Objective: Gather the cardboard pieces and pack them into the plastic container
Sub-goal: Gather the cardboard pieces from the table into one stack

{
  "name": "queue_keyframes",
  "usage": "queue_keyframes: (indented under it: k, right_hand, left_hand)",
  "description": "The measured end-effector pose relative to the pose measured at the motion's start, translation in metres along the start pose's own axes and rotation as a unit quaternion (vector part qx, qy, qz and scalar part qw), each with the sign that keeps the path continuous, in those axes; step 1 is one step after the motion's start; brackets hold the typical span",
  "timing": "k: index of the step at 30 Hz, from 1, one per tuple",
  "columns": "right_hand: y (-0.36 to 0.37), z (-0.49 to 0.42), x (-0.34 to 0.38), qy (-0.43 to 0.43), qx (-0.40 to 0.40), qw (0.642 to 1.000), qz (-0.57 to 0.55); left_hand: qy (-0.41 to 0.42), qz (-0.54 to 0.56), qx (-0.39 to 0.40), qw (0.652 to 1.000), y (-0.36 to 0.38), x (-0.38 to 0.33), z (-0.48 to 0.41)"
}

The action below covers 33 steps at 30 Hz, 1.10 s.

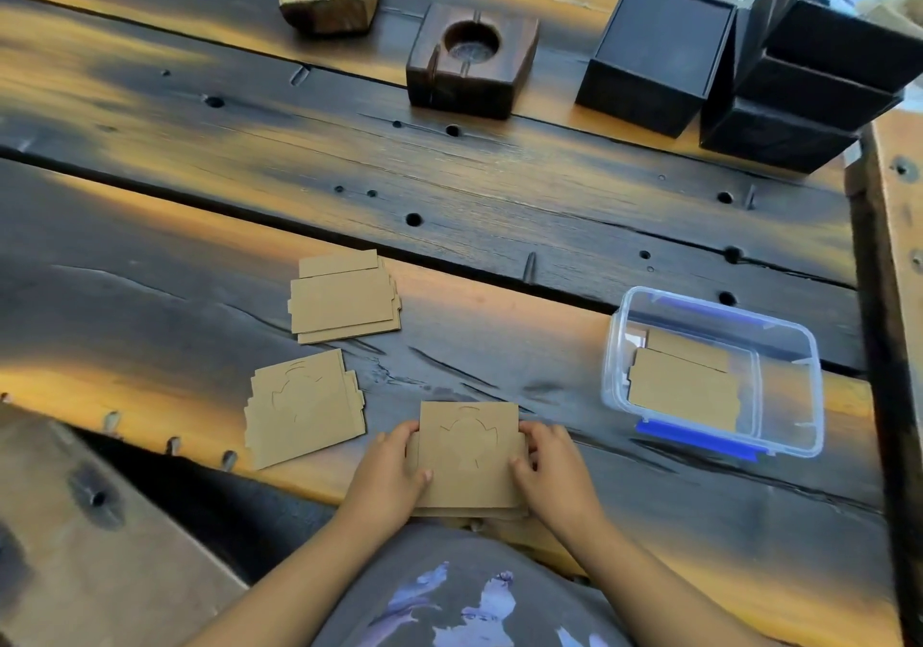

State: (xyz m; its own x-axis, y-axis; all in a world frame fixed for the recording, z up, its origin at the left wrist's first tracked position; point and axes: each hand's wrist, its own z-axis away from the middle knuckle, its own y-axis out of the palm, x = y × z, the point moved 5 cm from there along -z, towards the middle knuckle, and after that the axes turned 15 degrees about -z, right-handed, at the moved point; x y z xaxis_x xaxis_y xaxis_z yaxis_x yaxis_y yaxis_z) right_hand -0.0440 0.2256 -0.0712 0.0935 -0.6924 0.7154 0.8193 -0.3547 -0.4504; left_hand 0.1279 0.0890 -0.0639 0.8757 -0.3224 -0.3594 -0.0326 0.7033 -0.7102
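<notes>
The plastic container [713,371] already holds some cardboard. Both the left hand [394,466] and right hand [549,466] grasp a near stack [469,456] by its sides; two stacks [344,297] [304,406] remain on the wooden table [499,187].

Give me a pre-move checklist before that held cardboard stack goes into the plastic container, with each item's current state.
1. Grip on the held stack: left hand and right hand clamp opposite edges. Ok.
2. Stack squared up: lower pieces stick out slightly along the near edge. Not ok.
3. Plastic container open: no lid on it. Ok.
4. Room inside: cardboard already lies in its left part, and the right part looks bare. Ok.
5. Path from stack to container: bare table between them. Ok.
6. Remaining work: two more cardboard piles, the far one and the near-left one, lie outside the container. Not ok.
</notes>
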Motion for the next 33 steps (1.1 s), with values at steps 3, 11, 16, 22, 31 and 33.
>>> queue_keyframes:
  k: [3,11,16,22,31,33]
  right_hand:
    - [0.002,0.006,-0.004,0.006,0.012,1.000,-0.007]
    - [0.006,0.010,-0.004,-0.003,0.033,0.999,0.004]
    - [0.000,0.008,-0.011,0.015,0.008,1.000,0.002]
    - [0.002,0.005,-0.025,0.090,0.017,0.996,0.001]
    - [0.000,-0.008,-0.030,0.145,0.054,0.984,-0.085]
    - [-0.002,-0.009,-0.032,0.163,0.059,0.979,-0.106]
  left_hand:
    - [-0.003,-0.006,0.018,1.000,0.004,0.005,0.003]
    - [-0.024,0.011,0.036,0.999,0.013,0.007,0.005]
    - [-0.045,0.030,0.030,0.998,0.015,0.009,0.005]
    - [-0.064,0.054,0.049,0.995,0.021,0.008,0.007]
    - [-0.176,0.164,0.065,0.968,0.026,0.004,-0.001]
    - [-0.188,0.198,0.074,0.959,0.028,0.001,0.002]
